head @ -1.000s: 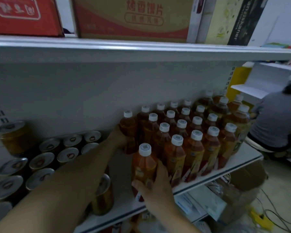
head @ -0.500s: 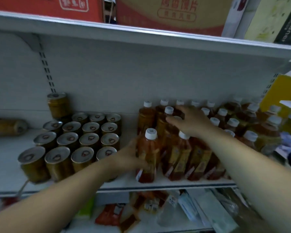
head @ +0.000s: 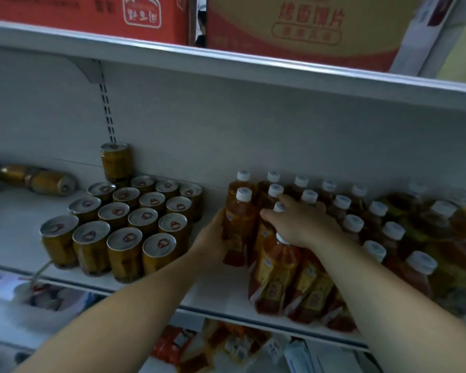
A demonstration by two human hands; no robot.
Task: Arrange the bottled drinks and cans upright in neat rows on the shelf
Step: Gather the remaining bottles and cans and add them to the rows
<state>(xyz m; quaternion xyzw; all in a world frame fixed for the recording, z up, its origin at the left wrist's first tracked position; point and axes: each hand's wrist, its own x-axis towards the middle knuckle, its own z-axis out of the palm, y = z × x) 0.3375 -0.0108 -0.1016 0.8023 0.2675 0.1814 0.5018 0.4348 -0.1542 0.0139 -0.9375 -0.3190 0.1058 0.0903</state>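
— The grip?
— An amber plastic bottle with a white screw cap (head: 240, 224) is clasped by the left hand (head: 215, 236), at the left end of the bottle block (head: 353, 224) on the white metal shelf (head: 221, 292). The right hand (head: 303, 223) is laid over its tops; whether a neck is pinched cannot be told.
— The risk?
— Were it shoved hard, the leaning front bottle (head: 275, 270) could be tipped off the shelf edge, or the gold pull-tab cans (head: 129, 238) knocked.

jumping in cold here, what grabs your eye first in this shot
The left hand grips a white-capped amber bottle at mid-shelf while the right hand lies over neighbouring caps. Left of them stands a tight block of gold cans; toppled cans lie at the far left.
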